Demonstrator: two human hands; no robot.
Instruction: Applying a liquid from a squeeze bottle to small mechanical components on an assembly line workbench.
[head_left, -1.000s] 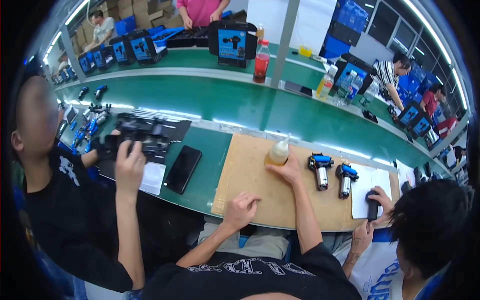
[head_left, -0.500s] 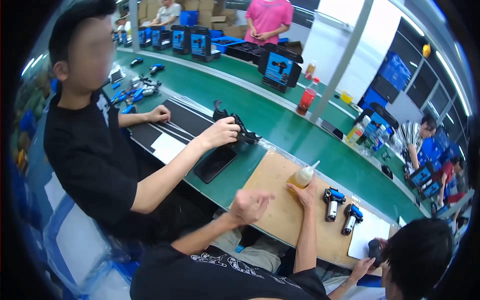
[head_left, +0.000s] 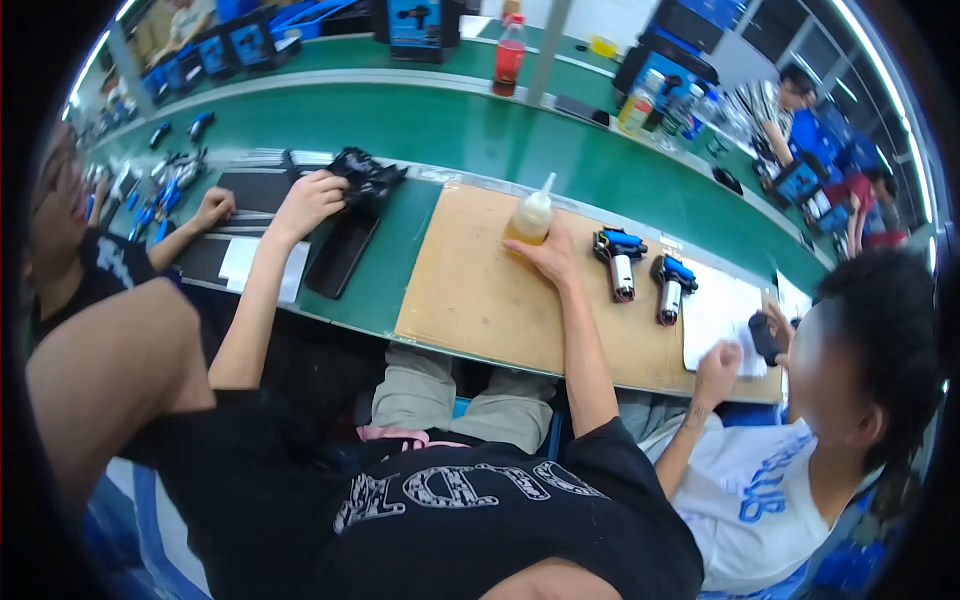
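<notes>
Hands at a green assembly-line worktop (head_left: pixel 480 130), seen from above through a fisheye lens. The person's right hand (head_left: pixel 552 258) reached forward across a brown board (head_left: pixel 470 300), and its fingers were wrapped around the lower part of a small squeeze bottle (head_left: pixel 530 215) of yellowish liquid. The bottle stood upright near the far edge of the board, its thin white nozzle pointing up. The left hand was out of the picture.

Just to the right of the bottle, two blue-and-black handheld tools (head_left: pixel 618 262) lay side by side on the board, close to the bottle but not touching it. Beyond them lay a white sheet (head_left: pixel 715 315). To the left, a co-worker's hand (head_left: pixel 305 200) rested on a black device (head_left: pixel 368 178).

A low, firm but gentle hold looked best: enough grip to keep the bottle steady and upright, without squeezing liquid out, and with the wrist kept clear of the tools.
</notes>
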